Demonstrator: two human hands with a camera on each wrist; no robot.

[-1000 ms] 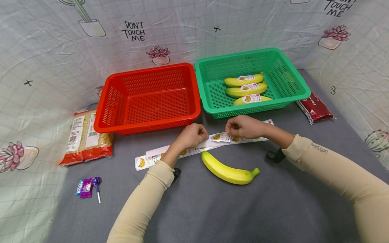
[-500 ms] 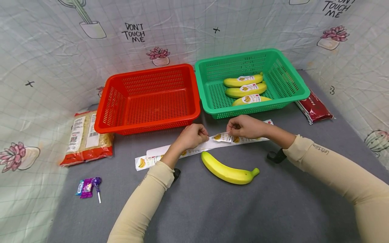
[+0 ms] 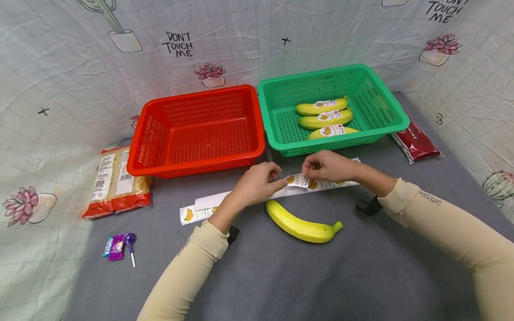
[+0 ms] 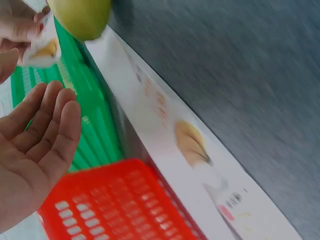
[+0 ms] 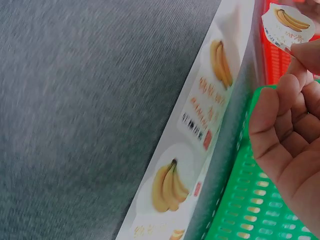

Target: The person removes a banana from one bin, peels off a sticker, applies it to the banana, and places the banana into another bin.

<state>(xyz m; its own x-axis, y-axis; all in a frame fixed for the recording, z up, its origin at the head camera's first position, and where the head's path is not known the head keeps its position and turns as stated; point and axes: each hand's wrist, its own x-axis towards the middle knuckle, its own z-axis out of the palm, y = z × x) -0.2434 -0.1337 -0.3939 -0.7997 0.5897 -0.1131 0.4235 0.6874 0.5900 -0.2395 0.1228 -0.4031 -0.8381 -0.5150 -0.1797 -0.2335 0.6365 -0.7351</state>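
My right hand [image 3: 331, 166] pinches one end of a peeled label sticker [image 3: 298, 180] between thumb and fingertips. Bananas and small print show on that sticker [image 5: 287, 25] in the right wrist view. At its other end is my left hand [image 3: 254, 182], thumb and fingers parted, holding nothing; its loosely bent fingers [image 4: 52, 122] show in the left wrist view. Below both hands a long white strip of banana labels [image 3: 190, 215] lies across the grey table, its left part folded over. A yellow banana [image 3: 301, 227] without a label rests in front of the strip.
Behind the strip stand a red basket [image 3: 196, 168] and a green basket [image 3: 333, 146], the green one holding three labelled bananas [image 3: 325, 119]. A grain bag [image 3: 118, 185] and wrapped sweets [image 3: 116, 247] lie left; a dark red packet [image 3: 417, 142] lies right.
My left fingers have parted from their pinch on the strip, and that hand has shifted right toward the sticker. My right hand keeps its pinch, moving slightly right.
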